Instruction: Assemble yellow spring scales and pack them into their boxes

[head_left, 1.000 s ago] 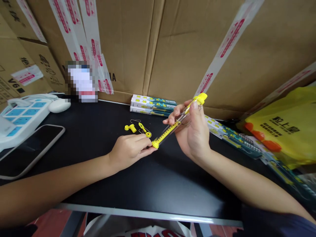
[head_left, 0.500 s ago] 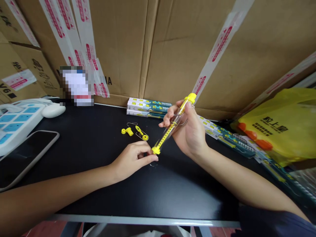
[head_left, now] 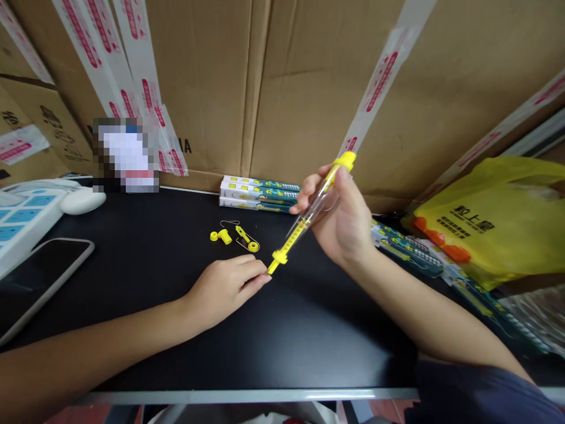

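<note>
A clear tubular spring scale [head_left: 305, 222] with yellow ends slants up to the right above the black table. My right hand [head_left: 342, 218] is closed around its upper part, the thumb near the yellow top cap. My left hand [head_left: 232, 285] pinches the lower tip of the yellow pull rod [head_left: 273, 266], which sticks out of the bottom end. Those fingertips hide any hook there. Just beyond my left hand lie loose parts: a small yellow ring [head_left: 214, 236], a yellow plug [head_left: 225, 237], a flat yellow piece [head_left: 242, 234] and a yellow washer-like ring [head_left: 253, 247] beside bent wire.
Printed boxes [head_left: 260, 193] are stacked against a large taped carton [head_left: 331, 76]; more boxes [head_left: 408, 250] lie right. A yellow plastic bag [head_left: 489, 218] stands far right. At left are a phone [head_left: 42, 282], a white power strip [head_left: 35, 221] and a blurred upright item [head_left: 128, 156].
My left hand has drawn the yellow rod farther out of the tube's lower end. My right hand and the top cap have risen slightly. The camera view has shifted a little.
</note>
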{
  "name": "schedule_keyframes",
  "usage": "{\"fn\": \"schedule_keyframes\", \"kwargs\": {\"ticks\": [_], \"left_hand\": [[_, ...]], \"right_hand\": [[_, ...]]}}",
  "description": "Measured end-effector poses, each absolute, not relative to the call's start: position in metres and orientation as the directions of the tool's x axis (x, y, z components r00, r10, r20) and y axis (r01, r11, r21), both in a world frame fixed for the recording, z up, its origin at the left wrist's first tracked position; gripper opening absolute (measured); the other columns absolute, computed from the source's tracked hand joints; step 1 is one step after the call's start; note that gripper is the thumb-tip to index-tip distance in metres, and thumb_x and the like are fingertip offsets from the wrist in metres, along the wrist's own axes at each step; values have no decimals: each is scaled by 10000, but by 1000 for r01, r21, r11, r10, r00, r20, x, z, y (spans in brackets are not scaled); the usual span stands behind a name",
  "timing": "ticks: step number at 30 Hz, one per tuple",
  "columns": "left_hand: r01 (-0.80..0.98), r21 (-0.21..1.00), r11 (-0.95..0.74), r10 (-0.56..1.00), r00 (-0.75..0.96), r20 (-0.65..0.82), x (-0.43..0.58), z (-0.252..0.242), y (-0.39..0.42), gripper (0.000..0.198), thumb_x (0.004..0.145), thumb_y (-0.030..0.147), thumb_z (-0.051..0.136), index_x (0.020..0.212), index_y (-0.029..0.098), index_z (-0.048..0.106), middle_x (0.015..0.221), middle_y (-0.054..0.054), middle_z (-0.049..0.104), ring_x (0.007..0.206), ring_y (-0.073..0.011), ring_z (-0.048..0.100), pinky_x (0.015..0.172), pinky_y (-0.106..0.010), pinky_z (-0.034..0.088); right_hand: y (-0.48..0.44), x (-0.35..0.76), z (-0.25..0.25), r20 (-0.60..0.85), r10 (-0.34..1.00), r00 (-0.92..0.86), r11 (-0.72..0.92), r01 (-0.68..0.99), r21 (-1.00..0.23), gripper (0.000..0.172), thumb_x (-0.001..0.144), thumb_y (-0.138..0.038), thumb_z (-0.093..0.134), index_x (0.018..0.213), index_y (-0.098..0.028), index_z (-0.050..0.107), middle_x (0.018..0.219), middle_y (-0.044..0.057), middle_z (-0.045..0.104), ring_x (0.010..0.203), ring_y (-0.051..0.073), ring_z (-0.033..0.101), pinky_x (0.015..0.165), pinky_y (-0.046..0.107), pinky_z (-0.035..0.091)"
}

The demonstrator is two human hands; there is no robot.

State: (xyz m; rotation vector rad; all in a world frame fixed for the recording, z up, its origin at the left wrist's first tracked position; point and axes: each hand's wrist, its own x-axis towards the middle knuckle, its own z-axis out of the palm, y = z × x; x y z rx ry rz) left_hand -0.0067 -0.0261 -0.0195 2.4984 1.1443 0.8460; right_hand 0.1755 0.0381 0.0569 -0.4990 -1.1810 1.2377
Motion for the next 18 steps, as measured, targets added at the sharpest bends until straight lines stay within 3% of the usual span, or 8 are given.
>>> {"fn": "schedule_keyframes", "kwargs": {"ticks": [5, 11, 15, 18], "left_hand": [[539, 616, -574, 808, 496, 319, -4, -19, -26, 255, 929, 271, 519, 704, 170, 586, 661, 33, 561, 540, -78, 461, 544, -201, 349], [483, 724, -493, 825, 524, 213, -3, -20, -27, 249, 919, 279, 524, 707, 171, 600, 686, 28, 615, 611, -92, 540, 578, -197, 381], [455, 812, -366, 879, 455, 142, -5, -20, -27, 292, 915, 358, 515, 704, 167, 582, 654, 22, 604, 611, -111, 564, 574, -211, 419], [509, 768, -388, 871, 474, 126, -7, -23, -28, 266, 816, 419, 645, 925, 177, 621, 860, -20, 649, 731, -158, 604, 590, -240, 460]], "right_hand": [[33, 168, 47, 395, 893, -217, 269, -448, -853, 271, 878, -510, 541, 907, -247, 481, 685, -58, 571, 553, 106, 574, 587, 287, 561], [49, 180, 59, 438, 896, -74, 358, -464, -810, 259, 861, -490, 582, 849, -253, 478, 660, -69, 535, 531, 88, 549, 564, 247, 537], [33, 167, 41, 440, 863, -248, 288, -474, -832, 219, 883, -456, 549, 931, -267, 449, 710, -67, 557, 541, 98, 561, 595, 294, 560], [10, 161, 35, 518, 788, -333, 379, -399, -835, 192, 903, -427, 534, 955, -276, 426, 785, -45, 591, 629, 111, 606, 680, 321, 568]]}}
